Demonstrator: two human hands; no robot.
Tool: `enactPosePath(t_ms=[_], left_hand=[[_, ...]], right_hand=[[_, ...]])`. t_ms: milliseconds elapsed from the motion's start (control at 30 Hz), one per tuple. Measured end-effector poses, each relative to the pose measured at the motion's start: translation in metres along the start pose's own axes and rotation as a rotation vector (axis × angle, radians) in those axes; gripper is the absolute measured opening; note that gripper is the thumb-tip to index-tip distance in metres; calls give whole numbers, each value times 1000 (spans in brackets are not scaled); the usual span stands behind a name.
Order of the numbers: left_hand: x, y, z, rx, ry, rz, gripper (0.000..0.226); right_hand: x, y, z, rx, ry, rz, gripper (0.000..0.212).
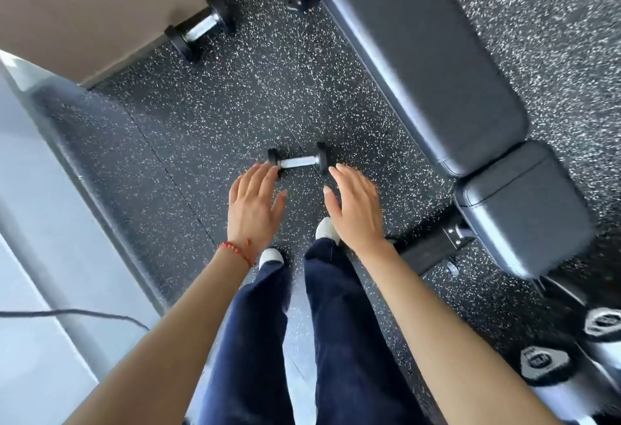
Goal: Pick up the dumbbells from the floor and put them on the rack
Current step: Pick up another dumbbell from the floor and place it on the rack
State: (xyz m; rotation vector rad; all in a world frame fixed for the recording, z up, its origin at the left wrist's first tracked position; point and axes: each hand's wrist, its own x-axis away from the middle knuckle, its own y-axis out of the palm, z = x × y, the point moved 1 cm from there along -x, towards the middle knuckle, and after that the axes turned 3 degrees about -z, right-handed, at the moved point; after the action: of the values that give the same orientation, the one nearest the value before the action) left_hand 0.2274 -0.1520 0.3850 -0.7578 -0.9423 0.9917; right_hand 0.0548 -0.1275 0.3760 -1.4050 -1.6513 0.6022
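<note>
Dumbbells are the job here, and none is in hand yet: both arms reach down over dark trousers and white shoes, the left hand [254, 202], with a red cord at its wrist, and the right hand [355, 204] both spread with straight fingers, grasping nothing. Just beyond the fingertips a small dumbbell [297, 161] lies crosswise on the speckled floor [188, 142], its bright handle between two dark heads, right beside the near end of a padded bench [420, 64] that runs away to the far right. At the near right edge two grey-capped dumbbell ends [544, 362] show, blurred, perhaps on the rack, though I cannot tell. Far left, a larger dumbbell [198, 29] rests by the foot of a brown wall [84, 4]. From here the risks look plain: a grip taken on a head instead of the handle could slip, and the weight would fall close to the feet; the small dumbbell might roll under a hasty touch; and lifting it beside the bench could knock it against the frame. The far one looks heavier and probably wants a firmer hold.
</note>
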Motion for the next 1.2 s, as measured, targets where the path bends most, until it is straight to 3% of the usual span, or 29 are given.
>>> enactPosePath(t_ms=[233,633,967,1200], left_hand=[[-52,62,-22,92,-86,-26,45],[-130,184,-92,80,-65,-165,45],[-179,310,-133,330,-262,-151,40],[-200,372,-159,511,-499,-128,40]], right_hand=[[-52,49,29,-44,51,-7,40],[-118,186,91,-73,133,-105,41],[-173,300,145,-194,214,-6,35],[-193,362,180,-275,259,16,33]])
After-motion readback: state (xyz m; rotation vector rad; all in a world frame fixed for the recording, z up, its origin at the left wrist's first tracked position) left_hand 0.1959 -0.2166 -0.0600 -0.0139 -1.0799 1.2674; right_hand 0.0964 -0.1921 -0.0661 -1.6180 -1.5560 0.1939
